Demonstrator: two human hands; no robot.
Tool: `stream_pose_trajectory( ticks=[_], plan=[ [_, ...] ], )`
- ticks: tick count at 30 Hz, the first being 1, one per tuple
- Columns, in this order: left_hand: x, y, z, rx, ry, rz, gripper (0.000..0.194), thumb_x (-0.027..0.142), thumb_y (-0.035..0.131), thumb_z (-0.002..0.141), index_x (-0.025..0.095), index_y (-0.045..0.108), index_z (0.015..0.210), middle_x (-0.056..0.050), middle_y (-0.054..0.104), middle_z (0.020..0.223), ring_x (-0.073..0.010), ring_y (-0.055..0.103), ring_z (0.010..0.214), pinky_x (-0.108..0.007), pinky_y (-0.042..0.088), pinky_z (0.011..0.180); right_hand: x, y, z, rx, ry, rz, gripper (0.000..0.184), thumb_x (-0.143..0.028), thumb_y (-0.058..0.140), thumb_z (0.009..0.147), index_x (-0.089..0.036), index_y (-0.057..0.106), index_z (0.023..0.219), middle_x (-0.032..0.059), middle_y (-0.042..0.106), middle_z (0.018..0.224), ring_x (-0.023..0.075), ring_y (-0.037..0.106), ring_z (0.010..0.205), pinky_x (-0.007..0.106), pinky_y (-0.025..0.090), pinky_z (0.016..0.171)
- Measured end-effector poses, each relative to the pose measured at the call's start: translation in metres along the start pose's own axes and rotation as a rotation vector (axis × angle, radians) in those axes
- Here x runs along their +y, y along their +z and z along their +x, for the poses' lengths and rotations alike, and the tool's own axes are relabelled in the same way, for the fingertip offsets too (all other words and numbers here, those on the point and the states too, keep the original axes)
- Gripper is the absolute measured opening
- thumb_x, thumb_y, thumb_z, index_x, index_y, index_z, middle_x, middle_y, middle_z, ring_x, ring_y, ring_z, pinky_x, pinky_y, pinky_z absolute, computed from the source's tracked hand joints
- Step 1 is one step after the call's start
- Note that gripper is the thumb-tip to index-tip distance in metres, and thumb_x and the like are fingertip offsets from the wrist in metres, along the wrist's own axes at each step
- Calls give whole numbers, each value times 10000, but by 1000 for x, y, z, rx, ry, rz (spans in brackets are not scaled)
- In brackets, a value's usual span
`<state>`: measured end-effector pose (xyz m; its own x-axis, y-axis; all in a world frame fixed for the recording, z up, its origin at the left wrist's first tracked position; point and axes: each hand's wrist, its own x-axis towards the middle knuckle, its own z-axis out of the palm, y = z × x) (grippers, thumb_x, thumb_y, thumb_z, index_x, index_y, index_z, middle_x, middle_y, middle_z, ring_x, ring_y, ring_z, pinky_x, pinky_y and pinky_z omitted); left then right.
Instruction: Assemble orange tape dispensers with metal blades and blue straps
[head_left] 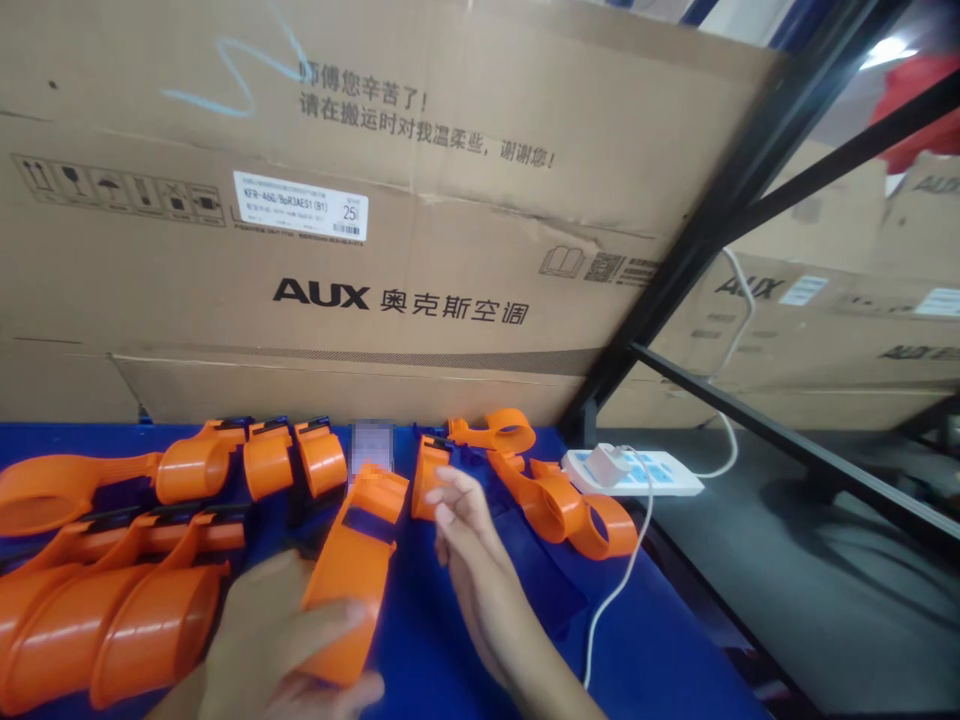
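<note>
My left hand (292, 640) is wrapped round an orange plastic loop piece (349, 590), a wide curved band with a narrower section and a rectangular opening at its top. It is held tilted above the blue surface, low in the middle of the head view. My right hand (472, 550) is raised to the right of it, fingers loosely bent and apart, with nothing seen in them. Just behind those fingertips stands a smaller orange piece with a dark top (429, 478); whether they touch it I cannot tell.
Several orange loop pieces (161, 620) line the left of the blue tabletop (637, 640), with more orange loops (555, 505) at right. A white power strip (675, 473) with a plug and cables lies by a black metal frame (652, 290). A large cardboard box (420, 250) stands behind.
</note>
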<state>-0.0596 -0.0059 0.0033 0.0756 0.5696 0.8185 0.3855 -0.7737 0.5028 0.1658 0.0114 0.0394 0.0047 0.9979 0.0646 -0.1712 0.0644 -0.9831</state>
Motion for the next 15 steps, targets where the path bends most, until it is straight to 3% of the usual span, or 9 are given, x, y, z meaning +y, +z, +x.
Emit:
stream_pose_trajectory(
  ticks=[2,3,4,7,9,11,13,15],
  plan=[
    [3,4,2,-95,177,3,571,305,966,537,419,773,1062,-4,810,856,-266,763,733,-353,632,676,-1,6,-6,-156,83,50,474,-505,663,919,-330,521,1336,31,624,1077,186,585,832,308,470,732],
    [6,7,1,-121,185,-31,527,311,953,571,425,772,1052,-9,814,872,-277,769,752,-377,634,710,-2,9,-8,-201,116,79,501,-503,659,926,-331,496,1367,35,638,1076,184,594,817,310,472,729],
    [10,12,-2,-148,157,-70,434,317,930,621,429,780,1013,-12,814,878,-287,773,780,-409,630,767,-2,12,-10,-212,136,109,502,-496,654,934,-331,485,1376,35,651,1066,179,600,798,308,474,724],
    [25,27,-16,-90,-126,-177,44,410,821,780,400,804,820,-39,809,850,-307,765,854,-512,548,966,-4,18,-11,-127,131,147,373,-478,654,945,-303,549,1256,14,669,942,145,570,694,263,444,644],
    [33,32,-23,-22,-228,-303,194,533,681,879,390,812,870,-65,808,891,-318,749,896,-551,499,1011,-4,18,-8,-71,91,142,313,-467,685,928,-279,580,1155,-1,660,855,127,536,645,234,409,595],
    [33,31,-21,5,-238,-438,345,624,579,906,383,803,1010,-92,795,973,-333,727,950,-547,486,1010,-4,17,-6,-41,44,146,306,-453,707,916,-269,580,1125,-8,655,822,119,515,624,226,399,582],
    [26,28,-12,-13,-271,-517,467,672,623,847,343,771,1145,-127,758,1081,-357,688,1047,-508,495,999,-4,15,-5,-22,-8,123,299,-438,704,921,-270,576,1133,-10,659,828,116,509,612,231,407,584],
    [17,25,0,-61,-469,-555,548,623,682,827,286,717,1258,-151,696,1215,-361,638,1148,-471,503,1006,-2,15,-5,-8,-67,36,265,-424,694,930,-265,597,1119,2,671,867,128,544,644,245,438,610]
  ],
)
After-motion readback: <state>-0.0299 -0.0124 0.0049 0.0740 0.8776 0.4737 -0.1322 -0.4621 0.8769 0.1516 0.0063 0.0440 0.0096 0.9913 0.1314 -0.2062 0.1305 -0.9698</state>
